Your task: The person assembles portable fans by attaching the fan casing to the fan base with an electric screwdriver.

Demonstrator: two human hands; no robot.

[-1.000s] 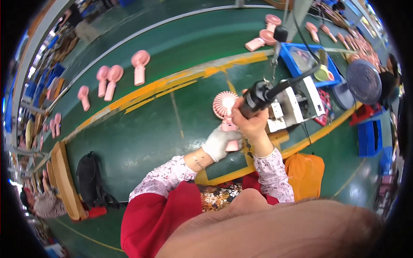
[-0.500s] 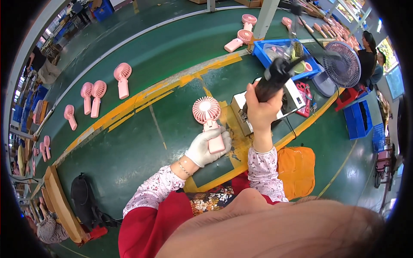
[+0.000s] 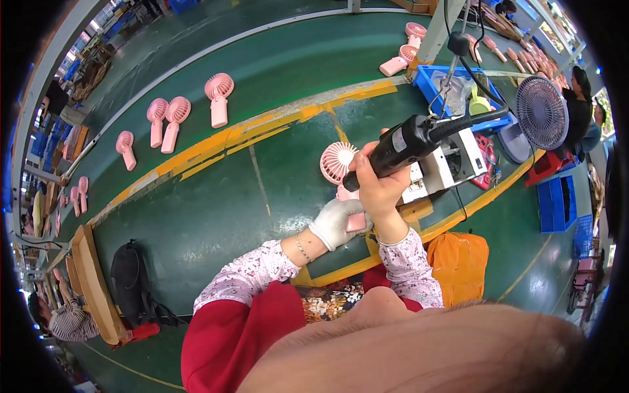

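On green bench before you: your gloved left hand [image 3: 335, 223] grips pink fan [image 3: 341, 171] by handle, head upright; your bare right hand [image 3: 380, 187] clenched round black screwdriver [image 3: 409, 141], tip hidden behind fan

green bench [image 3: 216, 216], yellow stripe; pink handheld fans [image 3: 169, 121] lying on far side, blue tray [image 3: 432, 82].

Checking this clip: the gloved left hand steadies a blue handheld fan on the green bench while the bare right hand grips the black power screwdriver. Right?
Not quite. The handheld fan is pink, not blue, as the head view shows. The rest holds: the gloved left hand steadies it on the green bench while the bare right hand grips the black power screwdriver.
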